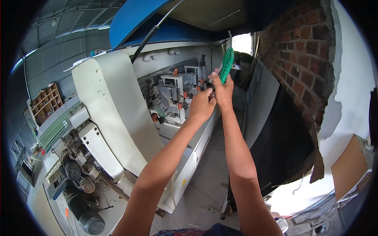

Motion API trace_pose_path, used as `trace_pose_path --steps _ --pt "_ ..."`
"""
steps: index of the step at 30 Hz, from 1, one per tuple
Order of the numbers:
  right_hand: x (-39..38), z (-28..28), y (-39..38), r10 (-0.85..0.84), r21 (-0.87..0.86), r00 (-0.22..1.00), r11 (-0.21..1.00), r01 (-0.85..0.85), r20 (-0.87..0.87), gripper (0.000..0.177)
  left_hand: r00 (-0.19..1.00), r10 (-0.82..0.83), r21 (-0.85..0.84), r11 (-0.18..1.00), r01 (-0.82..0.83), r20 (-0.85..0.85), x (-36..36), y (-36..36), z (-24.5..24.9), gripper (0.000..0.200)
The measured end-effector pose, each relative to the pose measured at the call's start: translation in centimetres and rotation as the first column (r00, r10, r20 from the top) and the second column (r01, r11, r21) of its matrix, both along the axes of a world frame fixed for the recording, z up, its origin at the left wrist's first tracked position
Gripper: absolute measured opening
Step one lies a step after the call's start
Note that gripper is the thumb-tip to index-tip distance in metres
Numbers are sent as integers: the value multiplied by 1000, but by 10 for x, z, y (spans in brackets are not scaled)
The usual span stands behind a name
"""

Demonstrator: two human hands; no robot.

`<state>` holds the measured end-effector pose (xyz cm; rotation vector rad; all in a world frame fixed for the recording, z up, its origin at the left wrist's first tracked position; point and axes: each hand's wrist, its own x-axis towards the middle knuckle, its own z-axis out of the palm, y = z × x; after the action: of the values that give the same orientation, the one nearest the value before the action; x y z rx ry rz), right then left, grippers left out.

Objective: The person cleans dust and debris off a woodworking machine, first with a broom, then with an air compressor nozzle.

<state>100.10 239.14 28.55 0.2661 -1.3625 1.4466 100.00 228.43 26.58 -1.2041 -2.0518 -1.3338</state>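
Both my arms reach forward beside the open machine. My right hand (223,89) is closed around a long, narrow, bright green object (226,65) with a ridged, shiny surface; its exact kind cannot be made out. It points upward, and a thin pale strip shows along its left side. Just below and to the left, my left hand (202,104) has its fingers curled in toward the base of my right hand. What those fingers pinch, if anything, is hidden. Left of the hands is the machine's inner mechanism (173,92), with white brackets and orange-red parts.
A raised blue cover (136,19) on a gas strut (147,41) hangs overhead. The white machine housing (118,106) stands left, near motors (84,214). Dark panels (283,145) lean along a brick wall (301,55) at right. A narrow floor aisle (208,169) runs between.
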Motion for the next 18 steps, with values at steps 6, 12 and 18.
trace_pose_path --steps 6,12,18 --pt "10 -38 34 -319 -110 941 945 307 -114 20 994 -102 -100 989 105 30 16 25 -18 28" --pt "43 -87 48 -499 -89 835 844 529 231 29 956 -243 -41 967 253 166 17 55 -77 17" --pt "64 -162 64 -552 -224 757 736 639 350 45 885 -344 -162 899 407 313 35 68 -129 20"
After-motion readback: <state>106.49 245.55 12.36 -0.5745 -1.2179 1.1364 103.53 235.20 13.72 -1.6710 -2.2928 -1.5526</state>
